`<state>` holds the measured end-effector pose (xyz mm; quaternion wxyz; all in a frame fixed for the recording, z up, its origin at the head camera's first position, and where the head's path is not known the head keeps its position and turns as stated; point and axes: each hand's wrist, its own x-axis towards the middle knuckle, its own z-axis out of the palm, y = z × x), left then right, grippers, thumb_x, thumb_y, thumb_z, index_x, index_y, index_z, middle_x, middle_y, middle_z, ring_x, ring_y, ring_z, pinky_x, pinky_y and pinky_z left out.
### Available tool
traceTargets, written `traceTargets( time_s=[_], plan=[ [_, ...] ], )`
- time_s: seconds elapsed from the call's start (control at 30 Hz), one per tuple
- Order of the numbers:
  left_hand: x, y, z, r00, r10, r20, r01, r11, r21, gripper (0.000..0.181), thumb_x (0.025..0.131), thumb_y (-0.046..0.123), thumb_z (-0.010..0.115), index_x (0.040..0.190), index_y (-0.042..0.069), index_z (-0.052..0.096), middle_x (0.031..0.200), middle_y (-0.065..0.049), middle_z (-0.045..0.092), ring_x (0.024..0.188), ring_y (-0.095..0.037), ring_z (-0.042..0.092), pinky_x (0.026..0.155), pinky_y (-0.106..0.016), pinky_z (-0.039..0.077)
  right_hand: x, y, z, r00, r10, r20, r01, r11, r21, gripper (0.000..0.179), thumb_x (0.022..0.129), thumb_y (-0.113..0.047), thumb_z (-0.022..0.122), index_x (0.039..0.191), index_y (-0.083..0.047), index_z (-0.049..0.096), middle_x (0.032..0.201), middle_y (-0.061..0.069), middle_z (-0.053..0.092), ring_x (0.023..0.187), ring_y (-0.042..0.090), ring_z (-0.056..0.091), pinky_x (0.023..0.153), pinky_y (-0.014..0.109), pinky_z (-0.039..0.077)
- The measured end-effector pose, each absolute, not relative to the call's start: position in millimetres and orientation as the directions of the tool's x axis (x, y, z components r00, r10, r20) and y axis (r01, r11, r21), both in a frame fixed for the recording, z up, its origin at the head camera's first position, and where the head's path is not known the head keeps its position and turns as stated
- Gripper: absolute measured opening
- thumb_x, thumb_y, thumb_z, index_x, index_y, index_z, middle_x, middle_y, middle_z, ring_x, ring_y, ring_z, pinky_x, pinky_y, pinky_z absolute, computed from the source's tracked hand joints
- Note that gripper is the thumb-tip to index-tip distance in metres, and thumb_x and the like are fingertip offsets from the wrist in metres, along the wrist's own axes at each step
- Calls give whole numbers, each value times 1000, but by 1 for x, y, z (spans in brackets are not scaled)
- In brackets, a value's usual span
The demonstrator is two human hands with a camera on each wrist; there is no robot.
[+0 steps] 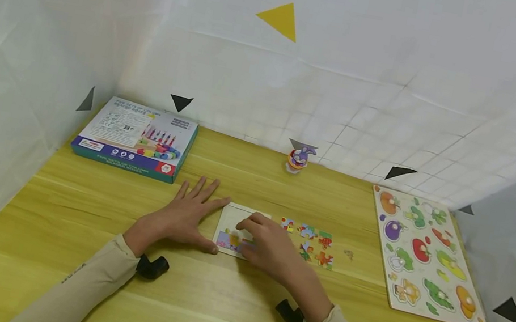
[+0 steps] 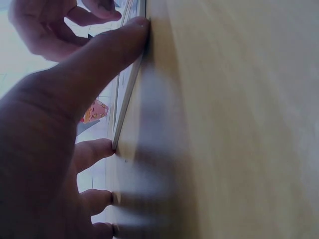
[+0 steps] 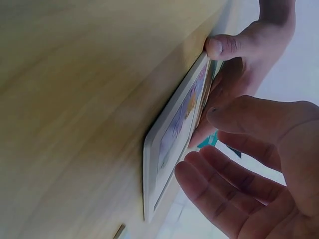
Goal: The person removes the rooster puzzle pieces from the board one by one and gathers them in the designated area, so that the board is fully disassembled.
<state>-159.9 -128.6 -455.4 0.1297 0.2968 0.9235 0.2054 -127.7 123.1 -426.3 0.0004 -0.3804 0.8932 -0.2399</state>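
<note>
A small jigsaw tray [image 1: 231,218] with a pale rim lies flat on the table, and joined picture pieces [image 1: 226,240] cover its near left part. My left hand [image 1: 187,217] rests at the tray's left side with fingers spread; in the left wrist view its thumb [image 2: 117,42] and index fingertip touch the tray's edge. Over the tray's right part hovers my right hand [image 1: 271,247]. Its fingers [image 3: 219,194] are loosely bent in the right wrist view, with no piece visible between them. To the tray's right lie several loose jigsaw pieces [image 1: 325,239].
A boxed bead set [image 1: 134,139] lies at the back left. A purple toy figure [image 1: 299,158] stands at the back by the white sheet wall. On the right is a vegetable peg puzzle board [image 1: 430,257]. A tiny brownish item [image 1: 348,254] lies beyond the loose pieces.
</note>
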Motion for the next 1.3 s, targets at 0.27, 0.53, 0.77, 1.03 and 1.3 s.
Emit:
traceTargets(
  time_s=[0.27,0.53,0.77,1.03,1.3],
  plan=[
    [-160,-129,-455,-791,601,-117,496,740,455,110,73,73,73,160,23,28,166,-18,1,149,-44,-8,113,-68,-5,-130,109,-431,-695,-689,205,-707,603,-370,25,81,-6,80,105,-7,73,104,3,67,89,17,65,75,33,55],
    [-160,-129,-456,-792,599,-116,491,739,460,110,73,72,74,160,23,29,166,-17,0,149,-44,-9,113,-68,-6,-131,99,-430,-676,-708,207,-728,595,-342,27,80,-8,81,105,-7,73,102,4,67,92,18,65,77,35,56],
    [-160,-129,-454,-791,601,-116,492,737,463,110,72,71,76,160,22,30,166,-17,0,149,-44,-8,114,-67,-5,-133,92,-433,-673,-718,180,-724,589,-358,29,80,-8,81,108,-6,72,104,4,67,93,16,63,81,34,55],
    [-160,-129,-454,-789,604,-114,496,735,462,110,72,71,75,160,22,29,166,-17,0,149,-44,-8,114,-66,-6,-131,87,-433,-691,-713,122,-706,629,-326,30,82,-12,81,110,-6,73,106,4,68,95,18,63,82,35,55],
    [-159,-128,-453,-790,604,-106,502,736,453,110,72,71,76,160,22,30,166,-18,1,149,-44,-7,114,-67,-5,-129,85,-432,-690,-715,115,-709,633,-311,25,83,-9,79,107,-10,75,101,2,68,90,16,62,76,32,54]
  ],
)
